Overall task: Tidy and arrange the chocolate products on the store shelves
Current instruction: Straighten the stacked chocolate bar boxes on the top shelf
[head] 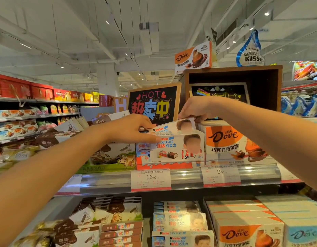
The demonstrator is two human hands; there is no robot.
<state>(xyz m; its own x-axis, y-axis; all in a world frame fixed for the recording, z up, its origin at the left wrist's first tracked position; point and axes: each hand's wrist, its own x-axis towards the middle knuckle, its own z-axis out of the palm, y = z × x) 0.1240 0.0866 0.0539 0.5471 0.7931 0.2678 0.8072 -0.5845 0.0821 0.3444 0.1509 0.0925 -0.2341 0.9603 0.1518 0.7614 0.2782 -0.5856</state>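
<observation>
Mid-task. Left hand (131,128) and right hand (195,108) both pinch tilted Kinder box (173,126) atop Kinder stack (179,148), upper shelf, beside Dove boxes (231,141). Box not yet squared. Left cow-print packs (111,154) messy; lower shelf untouched.

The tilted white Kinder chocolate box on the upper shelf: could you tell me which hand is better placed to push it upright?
Probably the right hand: its fingers already pinch the tilted white Kinder chocolate box's raised top edge.

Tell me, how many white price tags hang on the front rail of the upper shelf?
2 clearly: the 16.90 tag under the Kinder boxes, the 9.90 tag under the Dove box. The left forearm may hide another.
</observation>
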